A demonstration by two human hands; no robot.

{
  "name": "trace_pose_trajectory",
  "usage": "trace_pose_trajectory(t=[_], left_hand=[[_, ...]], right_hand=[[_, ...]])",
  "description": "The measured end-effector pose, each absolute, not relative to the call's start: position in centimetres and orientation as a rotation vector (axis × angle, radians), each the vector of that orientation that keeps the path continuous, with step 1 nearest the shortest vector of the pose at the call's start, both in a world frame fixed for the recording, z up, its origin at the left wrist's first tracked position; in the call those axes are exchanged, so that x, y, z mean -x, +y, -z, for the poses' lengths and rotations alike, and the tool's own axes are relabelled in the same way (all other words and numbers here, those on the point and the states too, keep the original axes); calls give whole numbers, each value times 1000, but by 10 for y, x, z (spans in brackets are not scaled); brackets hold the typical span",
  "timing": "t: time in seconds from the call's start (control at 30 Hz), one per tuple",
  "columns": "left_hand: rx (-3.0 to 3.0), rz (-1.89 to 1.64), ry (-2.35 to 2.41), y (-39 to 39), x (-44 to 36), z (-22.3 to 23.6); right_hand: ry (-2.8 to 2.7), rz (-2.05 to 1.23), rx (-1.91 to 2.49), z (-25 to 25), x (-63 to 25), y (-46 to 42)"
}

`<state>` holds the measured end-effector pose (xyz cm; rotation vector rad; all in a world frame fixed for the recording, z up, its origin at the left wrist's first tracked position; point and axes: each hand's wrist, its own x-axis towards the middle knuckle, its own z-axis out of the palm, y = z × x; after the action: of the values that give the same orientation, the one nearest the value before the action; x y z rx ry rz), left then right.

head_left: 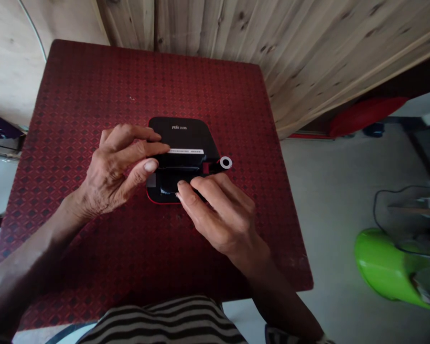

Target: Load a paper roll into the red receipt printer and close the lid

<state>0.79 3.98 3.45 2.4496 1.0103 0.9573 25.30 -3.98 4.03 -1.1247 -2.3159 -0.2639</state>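
A flat black device (pixel 182 136) with rounded corners, pale lettering and a red lower edge lies on the table. Across its middle runs a narrow white printed strip (pixel 186 151). From its right side sticks out a short black part ending in a white ring (pixel 225 163). My left hand (pixel 118 167) has its fingers stretched out, with fingertips touching the device's left side and the strip's left end. With thumb and forefinger, my right hand (pixel 220 210) pinches a black flap (pixel 172 181) at the device's near end. The flap's underside is hidden.
The device sits on a red patterned table (pixel 93 86). A plank wall (pixel 208 28) stands beyond its far edge. On the floor to the right are a bright green bin (pixel 383 263) and a dark cable (pixel 387 191).
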Motion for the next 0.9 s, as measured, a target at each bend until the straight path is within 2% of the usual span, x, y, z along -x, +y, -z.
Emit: trace_pose_trajectory(t=[0.2,0.37,0.67,0.9], left_hand=[[-2589,-979,946,32,-3,-12],[-2574,-847,1052,34,-4,-10],[-2572,-853,1056,25,-9,-6],[-2546,-1119,1129,0,1,-6]], right_hand=[[-2334,260,1160,-40,-252,-42],[-2327,253,1180,-39,-251,-43],[-2326,229,1202,-42,-253,-44],[-2200,167,1124,-25,-258,-88]])
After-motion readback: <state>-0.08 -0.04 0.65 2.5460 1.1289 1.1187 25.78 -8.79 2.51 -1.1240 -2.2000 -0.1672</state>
